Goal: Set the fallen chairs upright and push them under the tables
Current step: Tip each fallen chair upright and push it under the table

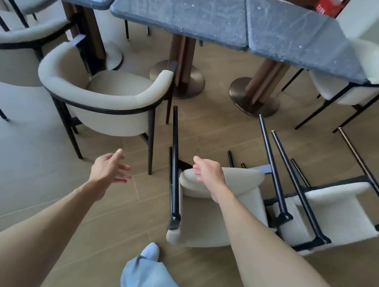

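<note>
Two cream chairs with black legs lie tipped over on the wood floor. The nearer fallen chair (201,216) has its legs pointing toward the tables. The second fallen chair (339,214) lies to its right. My right hand (206,171) hovers open just over the nearer chair's curved back; I cannot tell if it touches. My left hand (109,169) is open in the air to the left, holding nothing. An upright cream chair (103,99) stands in front of the dark stone table (183,9).
Another dark table (299,37) adjoins on the right, with an upright chair (358,78) tucked at its corner. Round metal pedestal bases (253,101) stand under the tables. More upright chairs (8,54) are at the left. My foot (151,253) is by the fallen chair.
</note>
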A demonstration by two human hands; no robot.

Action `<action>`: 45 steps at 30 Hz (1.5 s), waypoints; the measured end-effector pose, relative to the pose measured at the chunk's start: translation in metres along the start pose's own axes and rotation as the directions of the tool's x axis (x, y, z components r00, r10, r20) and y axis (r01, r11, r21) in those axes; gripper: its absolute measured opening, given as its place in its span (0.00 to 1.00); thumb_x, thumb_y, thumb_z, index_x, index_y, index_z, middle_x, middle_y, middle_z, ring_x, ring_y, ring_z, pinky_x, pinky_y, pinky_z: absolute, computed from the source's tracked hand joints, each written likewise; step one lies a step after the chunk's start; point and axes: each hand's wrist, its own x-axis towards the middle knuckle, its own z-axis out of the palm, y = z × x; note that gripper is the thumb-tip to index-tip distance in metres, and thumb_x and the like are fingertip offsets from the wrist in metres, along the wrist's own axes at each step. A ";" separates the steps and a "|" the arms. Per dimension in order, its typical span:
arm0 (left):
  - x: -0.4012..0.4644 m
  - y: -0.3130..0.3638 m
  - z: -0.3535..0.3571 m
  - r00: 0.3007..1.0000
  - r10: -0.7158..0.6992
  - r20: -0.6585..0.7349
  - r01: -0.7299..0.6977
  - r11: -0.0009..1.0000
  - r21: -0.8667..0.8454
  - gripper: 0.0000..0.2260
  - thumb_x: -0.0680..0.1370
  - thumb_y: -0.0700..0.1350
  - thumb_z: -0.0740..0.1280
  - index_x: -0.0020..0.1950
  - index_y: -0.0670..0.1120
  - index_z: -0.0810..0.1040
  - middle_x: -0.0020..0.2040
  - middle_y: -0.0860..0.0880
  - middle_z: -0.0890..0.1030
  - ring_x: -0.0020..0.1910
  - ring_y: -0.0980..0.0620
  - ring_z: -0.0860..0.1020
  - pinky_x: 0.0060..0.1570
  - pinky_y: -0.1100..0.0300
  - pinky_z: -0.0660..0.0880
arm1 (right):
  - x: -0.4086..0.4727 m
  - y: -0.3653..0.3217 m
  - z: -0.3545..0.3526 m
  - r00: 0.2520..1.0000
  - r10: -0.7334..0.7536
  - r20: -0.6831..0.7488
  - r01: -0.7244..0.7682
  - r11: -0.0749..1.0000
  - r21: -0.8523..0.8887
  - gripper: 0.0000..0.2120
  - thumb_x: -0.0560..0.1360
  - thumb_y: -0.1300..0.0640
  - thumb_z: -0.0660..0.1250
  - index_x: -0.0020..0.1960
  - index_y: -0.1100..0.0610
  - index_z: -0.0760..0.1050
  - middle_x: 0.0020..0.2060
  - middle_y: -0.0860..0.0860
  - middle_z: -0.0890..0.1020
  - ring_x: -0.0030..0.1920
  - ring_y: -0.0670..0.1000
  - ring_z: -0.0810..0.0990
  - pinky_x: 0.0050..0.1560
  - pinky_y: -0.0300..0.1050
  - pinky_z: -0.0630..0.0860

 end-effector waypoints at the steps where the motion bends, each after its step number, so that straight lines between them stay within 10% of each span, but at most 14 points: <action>1: -0.010 -0.003 0.007 0.999 0.031 -0.009 -0.031 0.999 -0.010 0.18 0.84 0.53 0.60 0.61 0.39 0.78 0.48 0.38 0.84 0.38 0.41 0.83 0.42 0.49 0.82 | -0.008 0.009 -0.006 1.000 -0.017 0.000 0.017 1.000 0.010 0.18 0.78 0.48 0.64 0.50 0.64 0.81 0.53 0.57 0.85 0.58 0.60 0.81 0.65 0.58 0.75; 23: -0.127 -0.168 0.292 0.948 -0.312 -0.067 0.293 0.934 -0.204 0.14 0.80 0.47 0.70 0.57 0.36 0.80 0.47 0.40 0.82 0.42 0.45 0.81 0.42 0.45 0.84 | 0.023 0.242 -0.185 0.972 0.158 0.172 -0.179 0.977 0.113 0.06 0.79 0.51 0.69 0.45 0.52 0.78 0.49 0.55 0.83 0.49 0.53 0.82 0.49 0.47 0.78; 33: -0.060 -0.348 0.444 0.767 -0.641 0.027 0.563 0.653 -0.507 0.18 0.78 0.49 0.72 0.62 0.40 0.75 0.61 0.37 0.76 0.58 0.37 0.80 0.41 0.44 0.83 | 0.150 0.442 -0.141 0.827 0.479 0.295 -0.532 0.837 0.131 0.23 0.77 0.48 0.71 0.67 0.58 0.74 0.58 0.53 0.80 0.57 0.52 0.81 0.56 0.49 0.81; 40: 0.062 -0.506 0.496 0.731 -0.680 0.063 0.586 0.577 -0.569 0.29 0.78 0.51 0.72 0.73 0.38 0.67 0.62 0.38 0.73 0.58 0.39 0.78 0.63 0.38 0.76 | 0.268 0.605 -0.050 0.759 0.574 0.307 -0.650 0.687 0.325 0.09 0.76 0.49 0.73 0.51 0.52 0.77 0.53 0.53 0.81 0.52 0.52 0.82 0.56 0.49 0.81; 45: 0.128 -0.616 0.512 0.714 -0.699 0.025 0.584 0.575 -0.573 0.38 0.76 0.53 0.74 0.77 0.38 0.60 0.69 0.37 0.71 0.63 0.37 0.77 0.59 0.40 0.78 | 0.346 0.714 -0.013 0.732 0.623 0.275 -0.675 0.611 0.414 0.22 0.71 0.44 0.77 0.57 0.55 0.76 0.57 0.53 0.80 0.53 0.49 0.82 0.55 0.47 0.82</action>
